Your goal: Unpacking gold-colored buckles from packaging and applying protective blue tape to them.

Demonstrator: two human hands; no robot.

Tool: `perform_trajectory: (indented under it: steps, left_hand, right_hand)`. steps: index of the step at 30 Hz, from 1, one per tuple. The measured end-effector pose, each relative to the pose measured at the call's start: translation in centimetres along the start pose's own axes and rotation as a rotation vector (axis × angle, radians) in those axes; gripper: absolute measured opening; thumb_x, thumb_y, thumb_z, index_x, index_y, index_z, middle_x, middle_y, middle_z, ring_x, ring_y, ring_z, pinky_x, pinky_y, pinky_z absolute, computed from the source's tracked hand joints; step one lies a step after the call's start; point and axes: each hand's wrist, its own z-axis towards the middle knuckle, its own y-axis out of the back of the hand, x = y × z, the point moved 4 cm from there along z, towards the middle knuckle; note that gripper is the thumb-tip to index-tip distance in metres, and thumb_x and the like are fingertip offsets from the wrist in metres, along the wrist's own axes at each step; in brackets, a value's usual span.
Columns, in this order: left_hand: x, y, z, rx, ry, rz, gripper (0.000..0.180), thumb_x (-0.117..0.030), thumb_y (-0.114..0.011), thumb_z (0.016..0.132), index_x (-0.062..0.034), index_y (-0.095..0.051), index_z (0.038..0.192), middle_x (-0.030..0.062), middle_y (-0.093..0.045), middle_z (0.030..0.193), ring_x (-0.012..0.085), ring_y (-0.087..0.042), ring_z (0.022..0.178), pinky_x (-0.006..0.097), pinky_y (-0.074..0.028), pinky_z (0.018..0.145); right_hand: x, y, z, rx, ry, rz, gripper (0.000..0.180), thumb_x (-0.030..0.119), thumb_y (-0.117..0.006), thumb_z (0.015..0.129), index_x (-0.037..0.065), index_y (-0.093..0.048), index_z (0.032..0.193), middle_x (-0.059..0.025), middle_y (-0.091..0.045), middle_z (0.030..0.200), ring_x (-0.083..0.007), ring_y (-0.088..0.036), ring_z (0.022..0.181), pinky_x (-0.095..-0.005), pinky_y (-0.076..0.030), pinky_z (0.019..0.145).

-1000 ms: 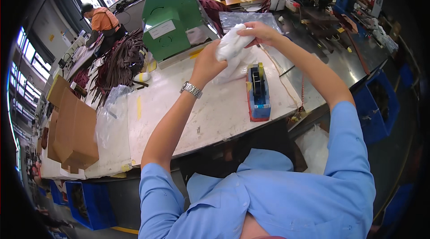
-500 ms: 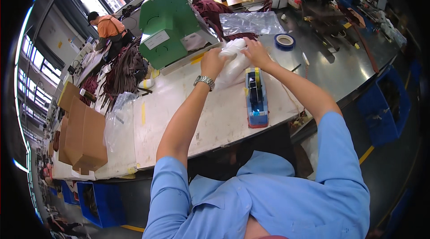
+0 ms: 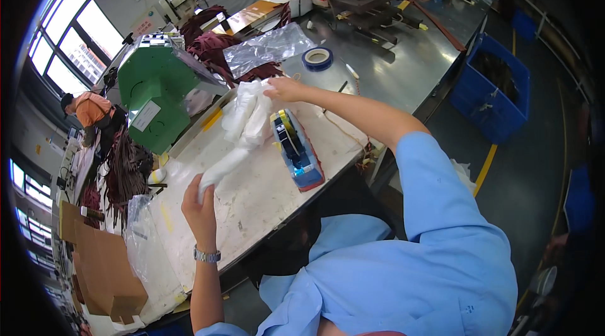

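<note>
A bundle of thin white plastic, maybe bags or film (image 3: pixel 247 119), lies across the pale worktop, with a twisted length drawn out of it. My left hand (image 3: pixel 200 210), with a metal watch at the wrist, is closed round the near end of that length. At the bundle's far end my right hand (image 3: pixel 283 89) pinches the white plastic. A blue tape dispenser (image 3: pixel 301 156) with a roll of tape stands just right of the bundle, below my right forearm, touched by neither hand.
Beyond my left hand stands a green machine (image 3: pixel 151 93). A blue tape roll (image 3: pixel 317 59) and a clear plastic sheet (image 3: pixel 268 49) lie farther back. An open cardboard box (image 3: pixel 107 273) sits at left; a blue bin (image 3: pixel 495 87) is on the floor at right. Someone in orange (image 3: pixel 93 109) works far left.
My left hand has drawn away from my right, toward me and leftward, stretching out a length of the white plastic. My right hand stays at the bundle. The whole view has turned.
</note>
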Motion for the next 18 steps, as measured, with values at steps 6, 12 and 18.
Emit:
perform_trajectory:
  steps: [6,12,18]
  left_hand:
    - [4.9,4.1,-7.2,0.259,-0.048,0.271,0.040,-0.003,-0.080,0.084,-0.0046,-0.075,0.123,0.0147,-0.076,0.122,0.0359,-0.069,0.112,0.044,-0.055,0.099]
    - [3.9,6.6,-7.7,0.260,-0.211,0.373,0.043,-0.008,-0.084,0.083,-0.0077,-0.075,0.124,0.0130,-0.074,0.127,0.0344,-0.067,0.115,0.044,-0.056,0.098]
    - [8.5,7.9,-8.9,0.097,0.255,0.257,0.034,-0.012,-0.082,0.090,-0.0065,-0.077,0.123,0.0138,-0.078,0.117,0.0347,-0.070,0.112,0.044,-0.054,0.100]
  right_hand:
    - [2.9,4.0,-0.6,0.012,0.011,-0.139,0.061,0.023,-0.074,0.090,-0.001,-0.061,0.145,-0.0245,-0.068,0.142,-0.0388,-0.066,0.131,-0.0453,-0.051,0.113]
    - [25.3,6.8,-13.9,0.075,0.365,0.158,0.049,0.012,-0.067,0.098,0.003,-0.062,0.146,-0.0202,-0.068,0.140,-0.0362,-0.065,0.131,-0.0449,-0.049,0.115]
    - [30.4,-7.8,-20.7,0.064,0.531,-0.043,0.057,0.016,-0.076,0.095,-0.001,-0.057,0.146,-0.0205,-0.063,0.145,-0.0390,-0.057,0.138,-0.0489,-0.044,0.117]
